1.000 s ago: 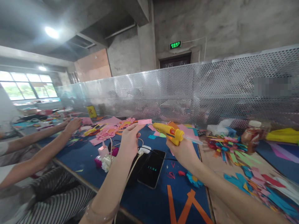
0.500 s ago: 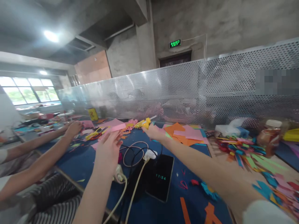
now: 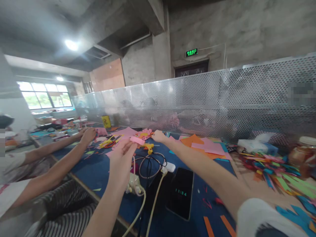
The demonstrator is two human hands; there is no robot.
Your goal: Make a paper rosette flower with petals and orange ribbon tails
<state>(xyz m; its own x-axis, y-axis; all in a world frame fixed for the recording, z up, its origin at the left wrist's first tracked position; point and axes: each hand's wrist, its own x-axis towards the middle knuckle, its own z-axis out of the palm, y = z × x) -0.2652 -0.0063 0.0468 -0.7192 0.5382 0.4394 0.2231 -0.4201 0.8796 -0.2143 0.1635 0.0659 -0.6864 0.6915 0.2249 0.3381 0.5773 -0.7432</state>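
Note:
My left hand (image 3: 123,154) pinches a small folded pink paper piece (image 3: 137,141) above the blue table. My right hand (image 3: 159,135) reaches toward the back of the table, its fingers curled beside a pink and orange paper flower (image 3: 145,133); whether anything is between those fingers is too small to tell. A yellow glue gun (image 3: 149,148) lies on the table between my hands, with nobody holding it. Just right of my right hand are pink sheets (image 3: 209,146) and orange sheets (image 3: 192,140).
A phone (image 3: 180,194), a white plug (image 3: 169,167) and looped cables (image 3: 154,197) lie in front. Paper strips (image 3: 271,164) and a jar (image 3: 303,156) are at the right. Another person's arms (image 3: 59,164) work at the left. A perforated metal screen (image 3: 197,102) stands behind.
My right hand has let go of the yellow glue gun, which now lies on the table. The pink piece in my left hand appears more folded. The view has shifted.

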